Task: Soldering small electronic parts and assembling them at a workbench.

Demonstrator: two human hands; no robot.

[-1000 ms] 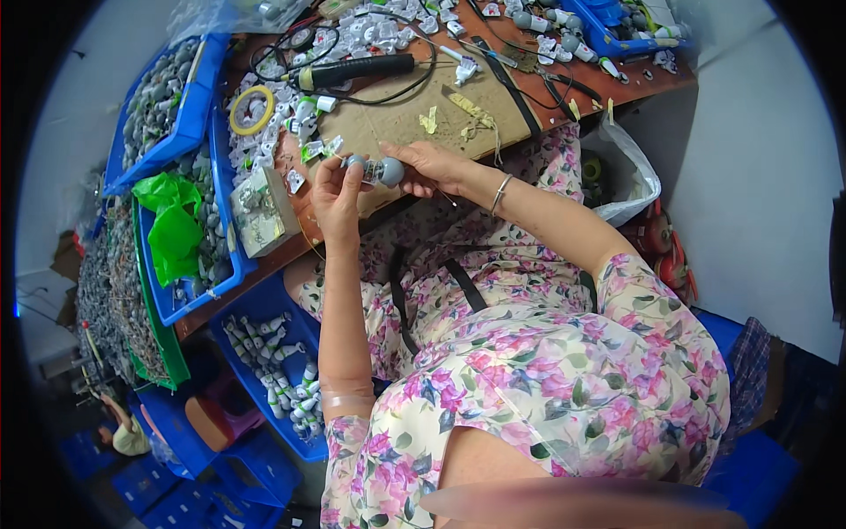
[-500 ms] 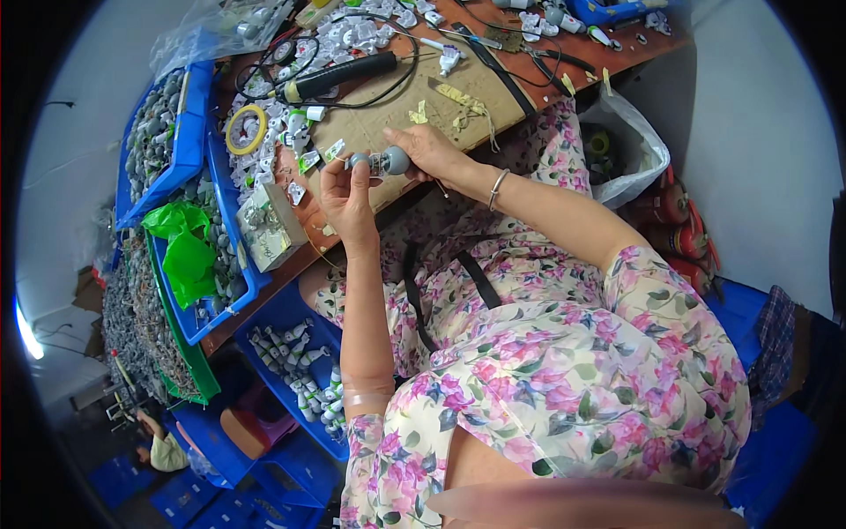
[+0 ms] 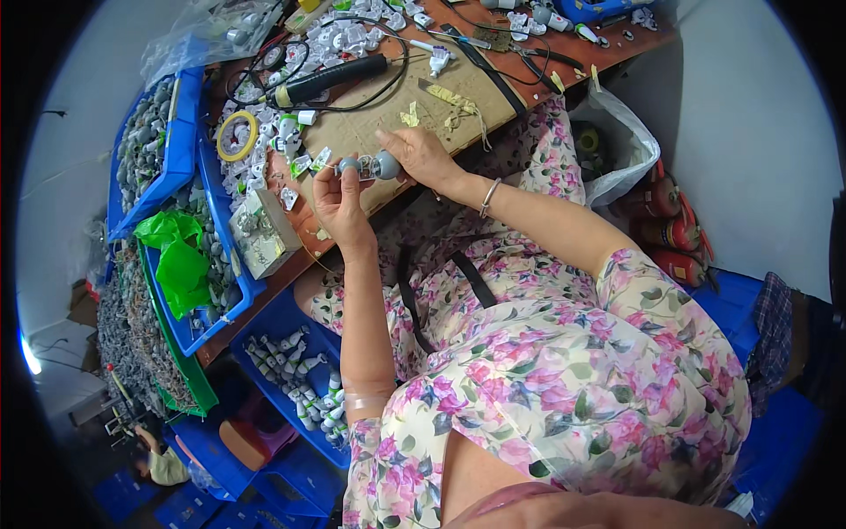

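Head view: the largest thing is a red-brown bench (image 3: pixel 608 55), and beside its near edge, lower down, sits a blue tray (image 3: pixel 280 316) of white, grey and green figures (image 3: pixel 333 397) that look mostly put together; their count is hard to tell. On the bench, a cardboard sheet (image 3: pixel 374 123) bears a black-handled tool (image 3: pixel 330 81), and beyond it spreads a heap of loose white parts (image 3: pixel 339 40), apparently unfitted. By that look, a batch is done, much remains, and 1 piece is in work.

The 2 hands meet above the bench's near edge. The left hand (image 3: pixel 346 207) has its thumb and fingertips closed in a pinch on the smaller end of a grey-ended piece (image 3: pixel 385 165). The right hand (image 3: pixel 423 159) is at the larger, rounder end, thumb stretched out and other fingers curled mostly out of sight; whether they grip or merely steady cannot be told. The piece lies roughly level between both hands, its pale middle too small to make out.
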